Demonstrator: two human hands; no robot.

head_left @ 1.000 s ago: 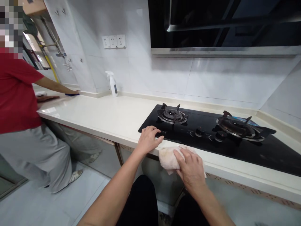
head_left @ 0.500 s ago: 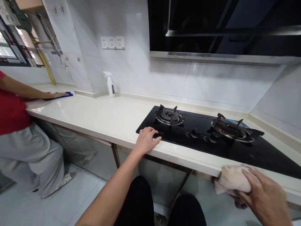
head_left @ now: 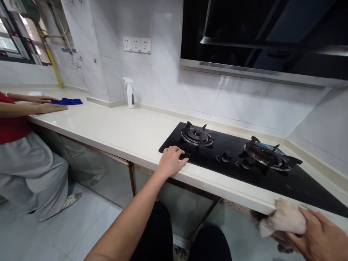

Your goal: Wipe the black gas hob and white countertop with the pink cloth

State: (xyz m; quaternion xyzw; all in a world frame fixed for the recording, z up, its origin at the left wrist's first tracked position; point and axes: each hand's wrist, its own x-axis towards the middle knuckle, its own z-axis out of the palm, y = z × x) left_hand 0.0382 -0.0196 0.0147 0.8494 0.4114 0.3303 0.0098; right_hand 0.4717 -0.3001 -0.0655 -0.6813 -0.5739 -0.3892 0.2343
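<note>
My left hand (head_left: 172,160) lies on the front edge of the counter, its fingers over the near-left corner of the black gas cooktop (head_left: 274,181). Those fingers are spread and hold nothing. At the lower right, my right hand (head_left: 323,233) is closed round a bunched, pale cloth (head_left: 289,219), slightly blurred by motion. The cloth is against the counter's front edge, and part of it hangs below, in front of the cabinet. Two burners with pan supports, the left burner (head_left: 197,136) and the right burner (head_left: 268,154), stand behind the control knobs (head_left: 227,156).
Another person's hands (head_left: 51,108) rest at a blue cloth (head_left: 67,102) on the far-left counter. A white spray bottle (head_left: 129,93) stands against the wall. A black range hood (head_left: 261,40) overhangs the cooktop. Glossy cabinets (head_left: 187,206) are below the counter (head_left: 116,125).
My right hand has moved to the right along the counter edge with the pale cloth. My left hand stays put. The other person's second hand has come into view beside the blue cloth.
</note>
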